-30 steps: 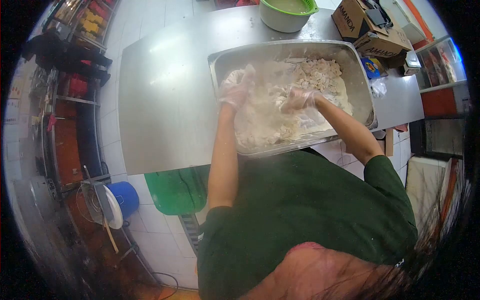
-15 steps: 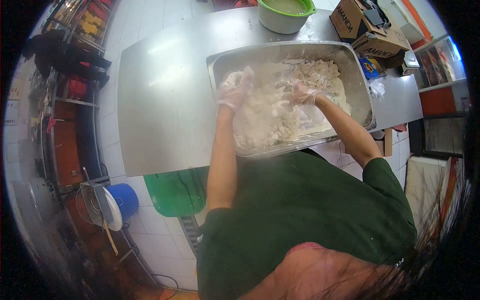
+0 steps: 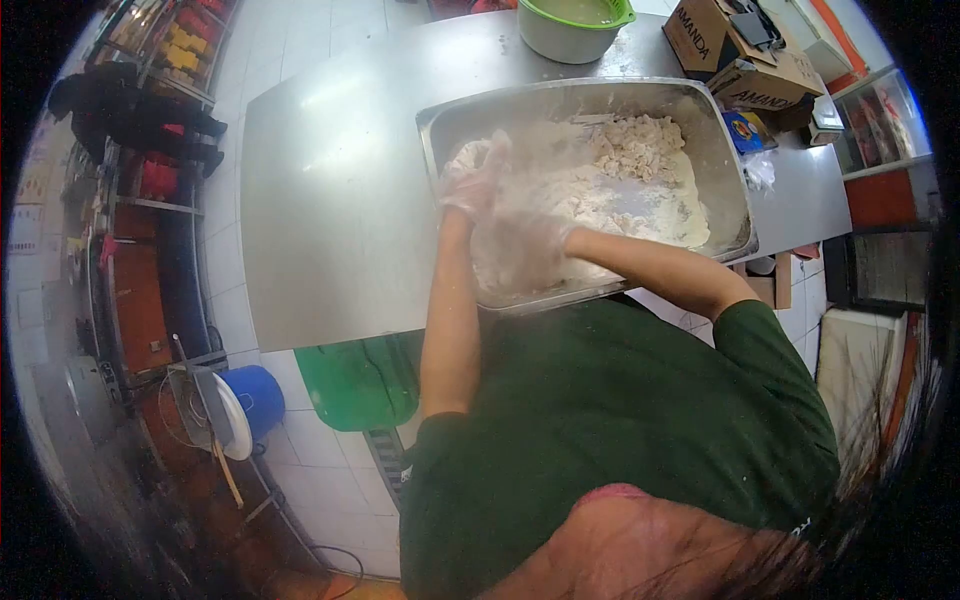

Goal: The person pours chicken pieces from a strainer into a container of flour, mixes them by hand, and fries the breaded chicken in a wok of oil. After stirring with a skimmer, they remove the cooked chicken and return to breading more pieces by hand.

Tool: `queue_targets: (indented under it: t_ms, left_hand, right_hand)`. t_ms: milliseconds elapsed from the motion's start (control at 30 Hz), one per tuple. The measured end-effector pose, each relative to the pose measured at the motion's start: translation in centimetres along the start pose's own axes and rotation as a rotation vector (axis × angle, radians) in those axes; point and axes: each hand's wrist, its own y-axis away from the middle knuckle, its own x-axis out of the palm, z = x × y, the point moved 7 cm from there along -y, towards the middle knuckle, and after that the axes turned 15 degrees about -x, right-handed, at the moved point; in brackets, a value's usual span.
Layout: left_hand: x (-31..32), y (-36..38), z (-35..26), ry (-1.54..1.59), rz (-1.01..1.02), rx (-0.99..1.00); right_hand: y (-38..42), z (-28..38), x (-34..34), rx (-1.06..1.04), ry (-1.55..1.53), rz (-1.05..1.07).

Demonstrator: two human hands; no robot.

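A large metal pan (image 3: 737, 190) on the table holds loose white flour (image 3: 672, 212) and a heap of flour-coated pieces (image 3: 642, 146) toward its far right. Inside a clear plastic glove, my left hand (image 3: 474, 188) is raised over the pan's left side. Its fingers curl around a pale, floury mass whose kind I cannot make out. My right hand (image 3: 545, 243), gloved too, is low in the pan near its front left, among the flour. Motion and flour dust blur its fingers, so its grip is hidden.
Behind the pan stands a pale tub with a green rim (image 3: 570, 38). Cardboard boxes (image 3: 745, 60) and a blue packet (image 3: 745, 132) sit at the right of the steel table (image 3: 330, 220). On the left are a blue bucket (image 3: 258, 396) and a dark-clothed person (image 3: 125, 110).
My right hand has swept left and toward me across the pan, baring part of the pan's bottom. My left hand stays in nearly the same place. Airborne flour has spread around both hands.
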Motion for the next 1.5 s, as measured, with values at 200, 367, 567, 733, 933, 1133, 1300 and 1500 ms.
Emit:
queue_targets:
  t_ms: [200,367,567,733,933,1133,1300,1500]
  left_hand:
    - [-0.1,-0.5,0.2,-0.055,-0.045,0.036]
    - [0.0,-0.2,-0.2,0.05,0.007,0.063]
    - [0.2,-1.0,-0.2,0.069,0.038,0.105]
    - [0.2,-0.2,-0.2,0.015,0.028,0.051]
    - [0.2,-0.4,0.1,0.085,0.023,-0.017]
    - [0.2,0.3,-0.6,0.103,0.042,0.013]
    - [0.2,-0.1,-0.4,0.067,0.054,0.011]
    - [0.3,0.0,-0.4,0.112,0.064,0.004]
  right_hand:
    - [0.8,0.0,4.1,-0.27,0.234,-0.189]
    - [1.7,-1.6,-0.8,-0.16,0.09,-0.134]
    - [5.0,-1.6,-8.2,-0.033,-0.181,-0.19]
    - [5.1,-2.9,-9.5,0.157,-0.166,-0.165]
    - [-1.8,-2.7,-3.0,0.166,0.301,-0.146]
    - [-1.8,-8.2,0.3,-0.071,-0.237,-0.495]
    - [6.2,-2.4,-10.2,0.279,-0.257,-0.325]
    - [7.8,-6.1,-10.1,0.252,-0.137,-0.404]
